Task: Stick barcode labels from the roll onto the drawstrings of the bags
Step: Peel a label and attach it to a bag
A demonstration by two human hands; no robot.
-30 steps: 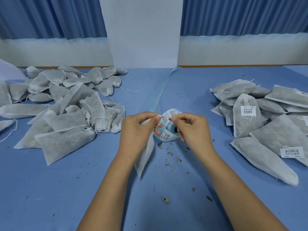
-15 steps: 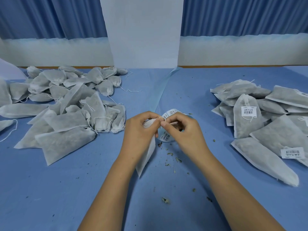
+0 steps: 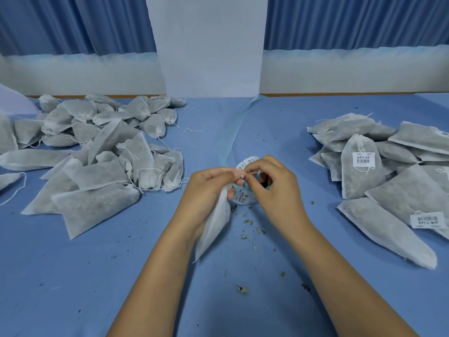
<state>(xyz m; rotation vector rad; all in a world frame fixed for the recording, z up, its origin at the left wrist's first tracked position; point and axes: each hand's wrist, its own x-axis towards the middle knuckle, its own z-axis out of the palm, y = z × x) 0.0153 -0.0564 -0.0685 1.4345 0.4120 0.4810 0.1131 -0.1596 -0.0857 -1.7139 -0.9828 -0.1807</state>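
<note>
Well to the left of the hands lies a heap of unlabelled bags (image 3: 92,166), each packed with greyish dried filling. The left hand (image 3: 209,193) is curled round the neck of one bag (image 3: 213,227), whose long body hangs back toward the person. Its drawstring (image 3: 254,171) runs rightward into the pinch of the right hand (image 3: 277,193); whether a label is in that pinch I cannot tell. The label roll (image 3: 244,195) sits on the surface (image 3: 73,276) just beyond and beneath both hands. Far right, labelled bags (image 3: 359,166) are piled.
</note>
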